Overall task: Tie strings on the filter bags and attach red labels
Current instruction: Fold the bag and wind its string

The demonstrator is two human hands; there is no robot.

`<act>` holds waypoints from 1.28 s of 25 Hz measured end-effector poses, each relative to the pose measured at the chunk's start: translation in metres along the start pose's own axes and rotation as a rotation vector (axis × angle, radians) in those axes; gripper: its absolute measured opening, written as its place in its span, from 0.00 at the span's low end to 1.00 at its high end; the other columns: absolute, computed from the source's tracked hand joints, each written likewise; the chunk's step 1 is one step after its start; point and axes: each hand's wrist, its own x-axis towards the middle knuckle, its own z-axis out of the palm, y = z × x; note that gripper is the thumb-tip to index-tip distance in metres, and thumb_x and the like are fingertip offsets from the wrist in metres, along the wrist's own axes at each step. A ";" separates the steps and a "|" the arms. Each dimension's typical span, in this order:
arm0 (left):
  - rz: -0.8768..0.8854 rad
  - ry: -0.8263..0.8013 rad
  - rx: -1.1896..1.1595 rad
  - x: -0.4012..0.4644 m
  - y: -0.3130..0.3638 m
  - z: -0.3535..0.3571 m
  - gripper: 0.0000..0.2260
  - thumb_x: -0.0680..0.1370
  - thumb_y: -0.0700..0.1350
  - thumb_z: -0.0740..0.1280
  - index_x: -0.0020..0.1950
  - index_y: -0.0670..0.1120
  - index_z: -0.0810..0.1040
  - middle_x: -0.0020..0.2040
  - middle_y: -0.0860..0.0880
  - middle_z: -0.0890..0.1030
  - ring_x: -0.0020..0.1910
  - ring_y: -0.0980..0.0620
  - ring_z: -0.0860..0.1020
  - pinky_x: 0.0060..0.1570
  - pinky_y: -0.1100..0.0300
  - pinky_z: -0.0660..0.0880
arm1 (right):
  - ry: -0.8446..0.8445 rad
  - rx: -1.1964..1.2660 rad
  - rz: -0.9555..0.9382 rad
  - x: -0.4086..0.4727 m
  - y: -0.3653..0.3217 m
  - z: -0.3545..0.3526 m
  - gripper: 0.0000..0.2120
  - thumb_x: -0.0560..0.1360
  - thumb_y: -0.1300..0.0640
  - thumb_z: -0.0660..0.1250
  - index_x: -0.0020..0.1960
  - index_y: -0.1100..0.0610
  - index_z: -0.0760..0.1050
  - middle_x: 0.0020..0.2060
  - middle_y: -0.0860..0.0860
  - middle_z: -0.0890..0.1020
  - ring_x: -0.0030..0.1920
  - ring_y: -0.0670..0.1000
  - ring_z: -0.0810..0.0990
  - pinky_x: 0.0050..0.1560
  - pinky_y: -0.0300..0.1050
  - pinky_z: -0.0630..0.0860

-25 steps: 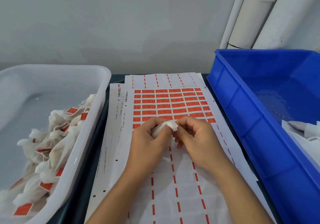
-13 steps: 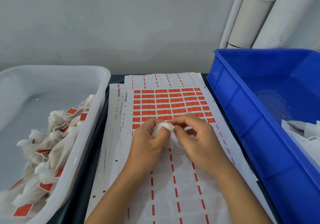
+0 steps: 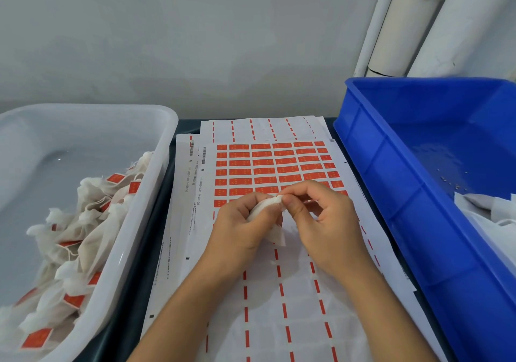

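Two hands: left hand (image 3: 240,222) grips one filter bag (image 3: 275,233); right hand (image 3: 324,219) fingers pinch its top.

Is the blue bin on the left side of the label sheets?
No, the blue bin stands right of the label sheets; the white tub is on their left.

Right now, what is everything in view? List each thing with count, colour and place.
filter bag in hand: one, white, centre, held over the sheets.
label sheets: a stack, white with red labels, centre of table.
white bin: one, left.
finished bags: many, white with red labels, in the white bin.
blue bin: one, right.
white material: a pile, in the blue bin.
pipes: several, white, upper right by the wall.
left hand: grips the bag.
right hand: pinches the bag's top.
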 end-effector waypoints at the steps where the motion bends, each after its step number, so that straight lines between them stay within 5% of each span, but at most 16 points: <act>1: -0.009 -0.011 -0.025 0.000 0.001 -0.001 0.11 0.83 0.51 0.68 0.42 0.51 0.85 0.40 0.48 0.85 0.40 0.52 0.82 0.46 0.62 0.80 | -0.008 0.021 0.016 0.000 0.000 0.001 0.03 0.77 0.43 0.67 0.50 0.37 0.78 0.48 0.33 0.83 0.53 0.37 0.82 0.52 0.28 0.78; 8: -0.034 0.001 -0.030 0.000 0.002 -0.002 0.13 0.83 0.53 0.66 0.42 0.52 0.85 0.40 0.49 0.85 0.41 0.53 0.81 0.46 0.62 0.80 | 0.061 -0.063 -0.074 -0.001 0.000 0.003 0.04 0.77 0.47 0.69 0.50 0.45 0.77 0.45 0.36 0.82 0.53 0.40 0.82 0.50 0.27 0.77; 13: -0.038 0.023 -0.050 0.001 -0.001 -0.002 0.13 0.82 0.56 0.67 0.45 0.52 0.86 0.43 0.47 0.86 0.47 0.44 0.84 0.51 0.55 0.82 | 0.031 -0.168 -0.193 -0.004 0.005 0.002 0.05 0.78 0.53 0.71 0.54 0.49 0.81 0.49 0.39 0.84 0.54 0.40 0.81 0.55 0.26 0.75; 20: -0.087 0.059 -0.038 0.002 -0.004 -0.001 0.12 0.84 0.52 0.65 0.46 0.55 0.87 0.44 0.50 0.87 0.48 0.49 0.85 0.53 0.55 0.83 | 0.010 -0.254 -0.174 -0.006 0.008 0.002 0.13 0.77 0.44 0.71 0.59 0.48 0.82 0.54 0.41 0.85 0.56 0.42 0.83 0.60 0.30 0.75; 27: -0.093 0.091 -0.008 0.001 -0.006 0.003 0.12 0.83 0.52 0.65 0.45 0.57 0.86 0.43 0.53 0.87 0.47 0.53 0.85 0.45 0.65 0.82 | 0.081 -0.430 -0.281 -0.005 0.012 0.004 0.12 0.76 0.47 0.71 0.55 0.52 0.83 0.50 0.46 0.87 0.48 0.45 0.85 0.55 0.35 0.76; 32: -0.062 0.081 -0.012 0.002 -0.005 0.003 0.11 0.82 0.50 0.67 0.44 0.55 0.87 0.42 0.50 0.87 0.45 0.49 0.86 0.48 0.57 0.84 | 0.084 -0.513 -0.333 -0.005 0.013 0.006 0.08 0.76 0.49 0.71 0.52 0.52 0.81 0.45 0.46 0.86 0.43 0.43 0.82 0.50 0.27 0.71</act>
